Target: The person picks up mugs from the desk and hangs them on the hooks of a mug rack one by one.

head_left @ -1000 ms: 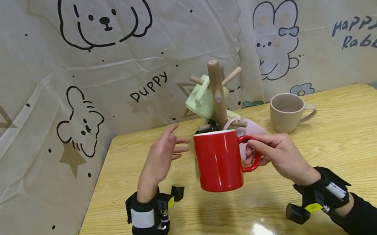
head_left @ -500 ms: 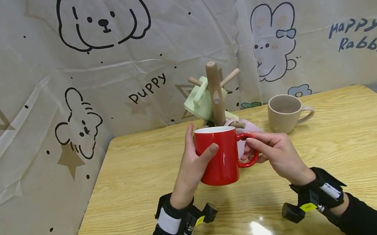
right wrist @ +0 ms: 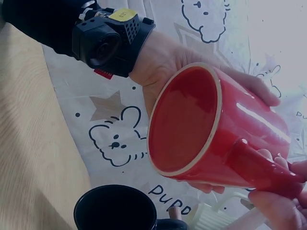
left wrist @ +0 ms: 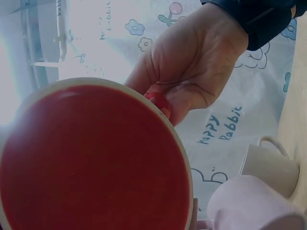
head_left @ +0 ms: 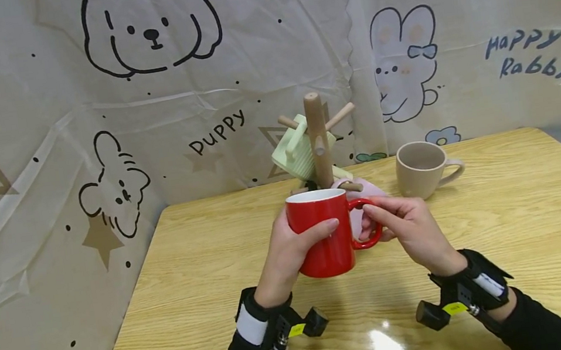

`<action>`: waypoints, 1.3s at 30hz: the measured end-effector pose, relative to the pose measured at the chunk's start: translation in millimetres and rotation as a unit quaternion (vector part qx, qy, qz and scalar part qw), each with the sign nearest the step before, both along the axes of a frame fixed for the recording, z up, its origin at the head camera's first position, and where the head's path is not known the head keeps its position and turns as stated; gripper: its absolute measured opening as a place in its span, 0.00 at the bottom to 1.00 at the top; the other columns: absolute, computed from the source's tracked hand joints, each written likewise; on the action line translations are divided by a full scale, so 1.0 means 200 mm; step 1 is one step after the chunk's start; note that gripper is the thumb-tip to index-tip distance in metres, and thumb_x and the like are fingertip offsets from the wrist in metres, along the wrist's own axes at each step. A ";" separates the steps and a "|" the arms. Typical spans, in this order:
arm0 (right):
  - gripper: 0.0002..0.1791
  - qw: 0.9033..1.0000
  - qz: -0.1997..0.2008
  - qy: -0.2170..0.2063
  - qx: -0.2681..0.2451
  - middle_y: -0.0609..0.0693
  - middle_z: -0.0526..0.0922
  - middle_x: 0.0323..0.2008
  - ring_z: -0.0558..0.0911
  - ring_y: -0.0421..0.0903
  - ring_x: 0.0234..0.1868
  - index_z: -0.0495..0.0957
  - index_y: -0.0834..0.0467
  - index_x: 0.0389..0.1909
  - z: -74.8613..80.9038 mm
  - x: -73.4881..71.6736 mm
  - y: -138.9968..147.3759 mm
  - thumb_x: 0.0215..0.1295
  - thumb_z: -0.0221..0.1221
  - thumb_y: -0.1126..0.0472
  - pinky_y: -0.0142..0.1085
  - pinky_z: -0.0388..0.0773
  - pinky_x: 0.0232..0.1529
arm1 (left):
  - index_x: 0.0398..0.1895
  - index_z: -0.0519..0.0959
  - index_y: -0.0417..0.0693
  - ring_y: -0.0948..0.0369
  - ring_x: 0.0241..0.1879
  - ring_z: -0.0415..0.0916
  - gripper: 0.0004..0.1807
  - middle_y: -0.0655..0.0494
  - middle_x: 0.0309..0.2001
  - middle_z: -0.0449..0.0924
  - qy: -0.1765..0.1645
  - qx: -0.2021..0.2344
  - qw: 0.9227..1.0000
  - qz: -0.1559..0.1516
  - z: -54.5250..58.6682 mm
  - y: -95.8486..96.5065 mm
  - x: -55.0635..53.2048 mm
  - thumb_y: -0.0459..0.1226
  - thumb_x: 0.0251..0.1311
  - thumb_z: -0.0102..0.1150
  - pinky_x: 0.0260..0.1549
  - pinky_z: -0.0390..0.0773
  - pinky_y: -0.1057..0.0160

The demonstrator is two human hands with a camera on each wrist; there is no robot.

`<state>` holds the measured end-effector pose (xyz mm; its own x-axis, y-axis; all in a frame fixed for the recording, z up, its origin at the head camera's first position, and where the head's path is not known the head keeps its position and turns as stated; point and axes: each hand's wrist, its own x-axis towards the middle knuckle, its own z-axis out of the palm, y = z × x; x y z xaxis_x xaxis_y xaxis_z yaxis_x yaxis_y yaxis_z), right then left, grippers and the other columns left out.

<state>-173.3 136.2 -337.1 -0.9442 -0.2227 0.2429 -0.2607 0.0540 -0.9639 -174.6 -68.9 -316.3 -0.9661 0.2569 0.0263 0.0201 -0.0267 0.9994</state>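
Note:
A red mug [head_left: 325,255] with a white inside is held upright above the table, in front of the wooden mug tree [head_left: 317,140]. My left hand [head_left: 286,248] grips its body from the left, thumb across the front; in the right wrist view some fingers show beneath the mug. On the other side my right hand [head_left: 413,231] pinches the handle between thumb and fingers. The left wrist view is largely filled by the mug's red underside [left wrist: 96,158], which hides part of the right hand [left wrist: 192,62].
A pale green mug [head_left: 295,155] hangs on the tree, with a pink mug [head_left: 370,188] lower down, partly hidden. To the right, a beige mug [head_left: 418,171] stands on the table [head_left: 509,216]. The right wrist view also has a black mug [right wrist: 115,208].
My left hand has come in from the left, apart from the mug at first, and now grips its body. The mug has risen slightly; my right hand keeps its hold on the handle.

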 end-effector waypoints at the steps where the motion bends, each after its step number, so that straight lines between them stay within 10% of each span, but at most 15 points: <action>1: 0.20 1.000 0.003 -0.009 -0.001 0.43 0.82 0.27 0.81 0.39 0.29 0.72 0.73 0.51 0.00 0.00 0.00 0.67 0.52 0.60 0.33 0.82 0.32 | 0.57 0.63 0.54 0.55 0.51 0.70 0.30 0.53 0.53 0.71 -0.002 0.001 1.000 0.001 0.00 0.00 0.00 0.40 0.49 0.63 0.42 0.79 0.55; 13: 0.12 0.994 -0.017 -0.002 -0.111 0.43 0.81 0.39 0.79 0.36 0.40 0.77 0.53 0.44 0.08 0.01 0.06 0.70 0.47 0.56 0.29 0.80 0.40 | 0.58 0.60 0.52 0.55 0.53 0.68 0.31 0.51 0.55 0.69 0.005 0.076 0.997 0.030 0.03 -0.04 0.01 0.38 0.49 0.59 0.44 0.78 0.56; 22: 0.12 0.989 -0.013 0.016 -0.146 0.45 0.78 0.36 0.80 0.37 0.36 0.76 0.52 0.43 0.10 0.02 0.09 0.72 0.44 0.56 0.28 0.79 0.35 | 0.57 0.62 0.52 0.58 0.51 0.69 0.29 0.55 0.51 0.71 0.055 0.309 0.943 0.109 0.00 0.06 -0.07 0.45 0.51 0.58 0.45 0.78 0.61; 39: 0.12 0.993 0.006 0.001 -0.116 0.44 0.79 0.36 0.79 0.37 0.35 0.76 0.52 0.40 0.09 0.01 0.09 0.71 0.44 0.55 0.30 0.79 0.34 | 0.58 0.60 0.52 0.56 0.54 0.68 0.30 0.53 0.55 0.70 0.050 0.307 0.938 0.154 -0.03 0.14 -0.18 0.41 0.51 0.58 0.46 0.78 0.59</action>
